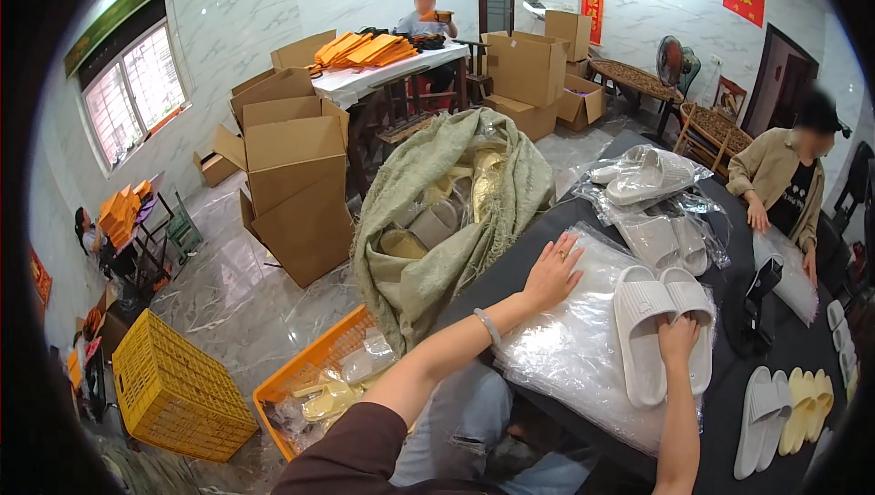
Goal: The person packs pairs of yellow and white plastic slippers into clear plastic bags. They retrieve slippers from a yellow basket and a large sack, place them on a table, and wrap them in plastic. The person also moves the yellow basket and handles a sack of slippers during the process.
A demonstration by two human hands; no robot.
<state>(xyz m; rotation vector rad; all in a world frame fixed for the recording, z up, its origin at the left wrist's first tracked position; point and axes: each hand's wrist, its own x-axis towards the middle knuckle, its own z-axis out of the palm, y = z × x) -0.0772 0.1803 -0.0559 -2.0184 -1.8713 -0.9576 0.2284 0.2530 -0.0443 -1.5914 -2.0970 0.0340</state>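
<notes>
On the black-covered table lies a stack of clear plastic bags (565, 345). My left hand (556, 273) rests on the stack's far left part, palm down, fingers spread, holding nothing. A pair of light grey slippers (641, 358) sits on the right part of the bags, toes pointing away from me. My right hand (679, 338) grips the pair, its fingers reaching in at the foot openings; the fingertips are partly hidden under the straps. Beyond the stack are bagged grey slippers (652, 176) in clear wrap.
A green woven sack (401, 203) of slippers stands left of the table, above an orange crate (283, 395). Right of my arm are grey slippers (755, 422) and yellow slippers (802, 408). A co-worker (784, 167) handles plastic bags at the right. Cardboard boxes (296, 167) stand behind.
</notes>
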